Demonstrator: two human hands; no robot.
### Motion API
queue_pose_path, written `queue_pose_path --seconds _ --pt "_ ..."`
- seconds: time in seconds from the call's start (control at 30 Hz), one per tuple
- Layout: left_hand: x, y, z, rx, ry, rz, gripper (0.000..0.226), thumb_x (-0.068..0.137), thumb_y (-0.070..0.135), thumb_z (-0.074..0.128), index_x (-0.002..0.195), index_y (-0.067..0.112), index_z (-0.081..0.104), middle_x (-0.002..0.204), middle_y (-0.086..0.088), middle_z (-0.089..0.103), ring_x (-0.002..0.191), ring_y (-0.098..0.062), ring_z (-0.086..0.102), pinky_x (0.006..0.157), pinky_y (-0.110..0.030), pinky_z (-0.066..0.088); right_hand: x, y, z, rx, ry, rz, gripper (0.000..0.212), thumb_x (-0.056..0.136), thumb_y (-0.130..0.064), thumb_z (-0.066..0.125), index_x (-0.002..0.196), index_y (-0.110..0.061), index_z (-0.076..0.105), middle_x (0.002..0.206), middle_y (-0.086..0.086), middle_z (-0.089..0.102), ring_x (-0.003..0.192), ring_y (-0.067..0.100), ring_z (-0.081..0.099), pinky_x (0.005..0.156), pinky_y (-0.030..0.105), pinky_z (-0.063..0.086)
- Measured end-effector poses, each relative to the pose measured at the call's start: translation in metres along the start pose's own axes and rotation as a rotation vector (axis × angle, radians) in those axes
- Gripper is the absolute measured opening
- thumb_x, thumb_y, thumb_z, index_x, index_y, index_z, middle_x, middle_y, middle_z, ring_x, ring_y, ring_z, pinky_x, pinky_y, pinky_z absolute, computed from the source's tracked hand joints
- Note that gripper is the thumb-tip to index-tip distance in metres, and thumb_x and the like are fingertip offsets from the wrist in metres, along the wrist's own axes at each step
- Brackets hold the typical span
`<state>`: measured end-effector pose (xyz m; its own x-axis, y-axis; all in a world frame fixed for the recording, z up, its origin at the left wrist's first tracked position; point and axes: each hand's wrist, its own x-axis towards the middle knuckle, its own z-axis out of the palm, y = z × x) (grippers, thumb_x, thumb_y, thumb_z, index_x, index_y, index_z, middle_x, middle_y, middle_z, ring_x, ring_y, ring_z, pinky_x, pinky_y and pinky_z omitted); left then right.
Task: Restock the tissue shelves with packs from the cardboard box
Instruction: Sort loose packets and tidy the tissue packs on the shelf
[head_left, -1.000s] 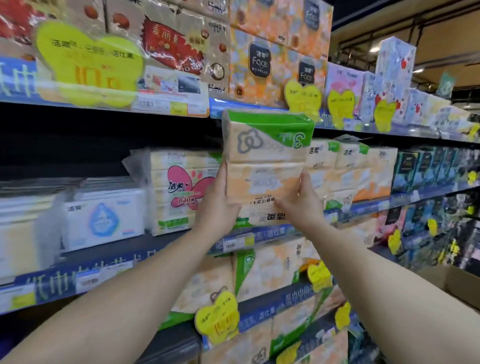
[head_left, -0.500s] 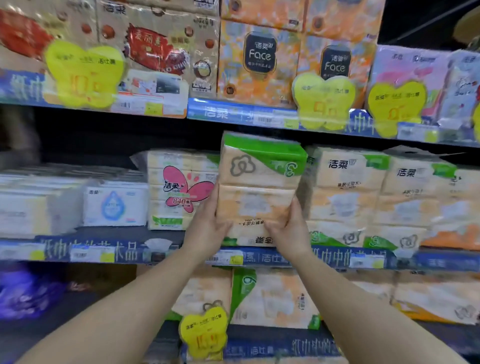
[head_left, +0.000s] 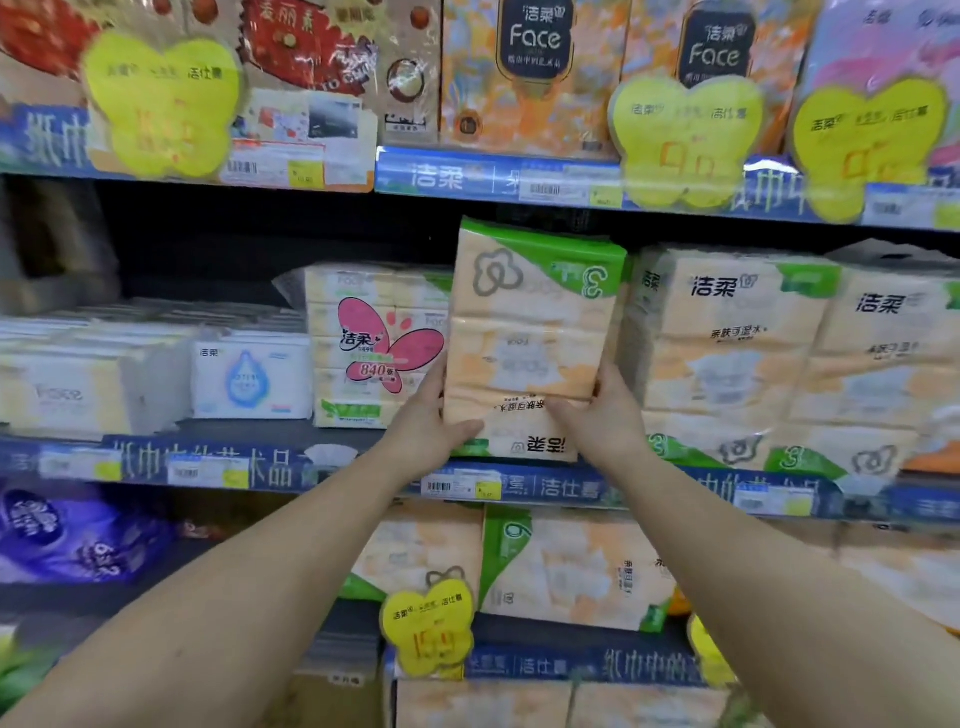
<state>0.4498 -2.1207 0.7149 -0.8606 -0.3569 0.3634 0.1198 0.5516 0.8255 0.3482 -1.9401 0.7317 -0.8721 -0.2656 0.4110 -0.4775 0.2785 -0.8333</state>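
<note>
Placement step in hand: both hands are on one tissue pack (head_left: 535, 332) at centre frame, standing it on the middle shelf (head_left: 332, 441). Left hand (head_left: 431, 421) wraps the pack's lower-left corner, thumb across the front; right hand (head_left: 605, 415) clamps the lower-right edge, thumb also on the front face. The pack is upright but upside down: its print reads inverted, with the green band at the top, where the matching packs (head_left: 727, 358) just right of it carry theirs at the bottom. Its base looks to be at or on the shelf's front lip; I can't tell whether it's fully seated. It sits in the gap between the pink-butterfly pack (head_left: 376, 345) on the left and the matching row on the right, close to both and seemingly touching the right one. Its top nearly reaches the blue price rail (head_left: 493, 176) of the shelf above, so headroom is tight. The cardboard box isn't in view. Judgement: the next move is a straight push back into the slot, keeping the pack vertical so the top clears the rail and the sides don't drag the neighbours' wrap. If facing matters, it needs flipping first. Risk: soft film catches and the neighbouring pack skews or gets shoved back.
</note>
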Motion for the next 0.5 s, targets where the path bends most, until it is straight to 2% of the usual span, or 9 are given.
queue_pose_path --seconds 0.07,0.17,0.27,0.33,0.4,0.5 --pt "0.006 0.001 -0.007 -0.046 0.007 0.022 0.085 0.086 0.011 0.070 0.151 0.035 0.020 0.129 0.017 0.053 0.109 -0.003 0.054 0.088 -0.021 0.044 0.001 -0.002 0.003 0.092 0.013 0.034 0.057 0.080 -0.022 0.074 0.129 -0.025 0.045 0.102 -0.014 0.060 0.104 0.018 0.061 0.093 0.043 0.052" --pt "0.017 0.003 -0.027 -0.168 0.053 0.056 0.077 0.084 0.011 0.072 0.147 0.031 0.034 0.133 0.009 0.056 0.112 -0.008 0.059 0.095 -0.033 0.052 -0.003 -0.006 0.014 0.364 -0.015 0.129 0.052 0.084 -0.015 0.071 0.125 -0.025 0.041 0.105 -0.011 0.061 0.103 0.020 0.062 0.087 0.049 0.055" --pt "0.016 0.003 -0.045 -0.267 0.141 0.019 0.069 0.082 0.006 0.073 0.143 0.020 0.045 0.134 0.001 0.057 0.111 -0.010 0.060 0.092 -0.029 0.053 -0.011 -0.017 0.033 0.582 -0.078 0.255 0.043 0.092 -0.012 0.061 0.125 -0.023 0.037 0.114 -0.003 0.059 0.098 0.019 0.062 0.072 0.044 0.056" --pt "0.012 0.004 -0.054 -0.312 0.183 0.011 0.066 0.082 0.005 0.072 0.141 0.016 0.045 0.130 0.001 0.059 0.108 -0.010 0.062 0.083 -0.021 0.055 -0.012 -0.022 0.046 0.637 -0.120 0.324 0.042 0.093 -0.013 0.059 0.128 -0.020 0.036 0.123 0.002 0.058 0.102 0.022 0.062 0.077 0.046 0.055" --pt "0.012 0.009 -0.064 -0.295 0.223 0.029 0.060 0.083 0.004 0.071 0.138 0.013 0.050 0.123 0.001 0.062 0.107 -0.011 0.063 0.081 -0.016 0.054 -0.011 -0.024 0.053 0.648 -0.156 0.373 0.031 0.094 -0.015 0.058 0.120 -0.019 0.041 0.129 0.004 0.057 0.111 0.025 0.059 0.089 0.047 0.050" --pt "0.017 0.022 -0.082 -0.193 0.251 0.082 0.048 0.083 0.008 0.073 0.128 0.018 0.061 0.115 0.003 0.065 0.097 -0.007 0.064 0.080 -0.018 0.055 -0.013 -0.025 0.050 0.568 -0.267 0.432 0.018 0.094 -0.019 0.059 0.111 -0.018 0.051 0.126 0.004 0.059 0.112 0.022 0.056 0.093 0.035 0.045"
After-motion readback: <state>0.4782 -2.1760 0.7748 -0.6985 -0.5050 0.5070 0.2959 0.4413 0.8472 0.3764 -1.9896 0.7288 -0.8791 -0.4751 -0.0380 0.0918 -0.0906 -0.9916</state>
